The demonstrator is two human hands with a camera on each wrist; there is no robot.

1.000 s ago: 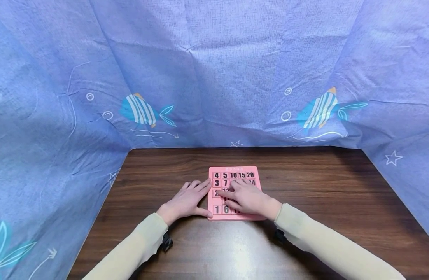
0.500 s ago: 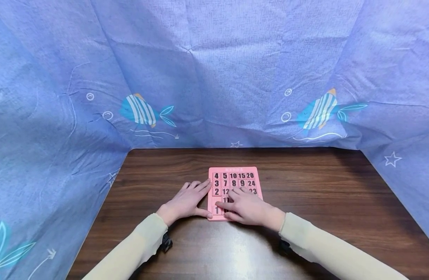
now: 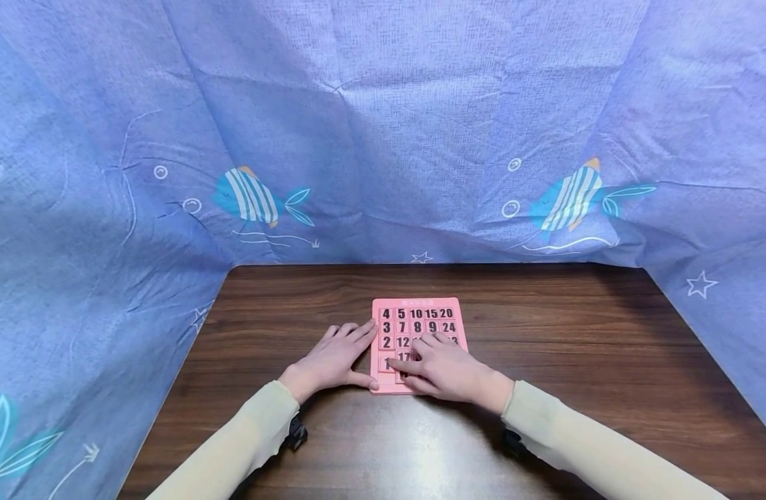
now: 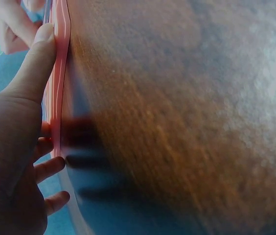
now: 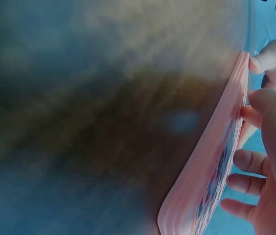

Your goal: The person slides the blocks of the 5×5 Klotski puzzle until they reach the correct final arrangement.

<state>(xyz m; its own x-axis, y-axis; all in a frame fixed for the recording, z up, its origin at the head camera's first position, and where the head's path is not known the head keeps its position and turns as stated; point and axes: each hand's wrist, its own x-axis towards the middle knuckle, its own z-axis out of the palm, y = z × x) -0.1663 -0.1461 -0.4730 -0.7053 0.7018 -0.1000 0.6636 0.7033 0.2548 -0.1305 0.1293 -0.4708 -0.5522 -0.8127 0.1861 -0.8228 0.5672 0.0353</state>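
Note:
A pink sliding number puzzle (image 3: 444, 303) lies flat on the wooden table, its black-numbered tiles in a grid. My left hand (image 3: 329, 357) rests along the puzzle's left side, thumb at the lower left corner and fingertips at the upper left edge. In the left wrist view that thumb lies against the pink edge (image 4: 59, 73). Over the lower right part of the grid is my right hand (image 3: 448, 366), its index fingertip on the tile marked 1 (image 3: 384, 364). Below that tile shows a bare pink slot (image 3: 385, 379). The right hand hides several tiles.
The dark wooden table (image 3: 282, 295) spreads around the puzzle. A blue cloth (image 3: 420, 139) printed with fish hangs behind the table and along its sides.
My right hand moved toward me from tile 2, which now sits directly under tile 3. Then tile 1 slid up from the bottom left corner under its index finger. The left hand stayed put.

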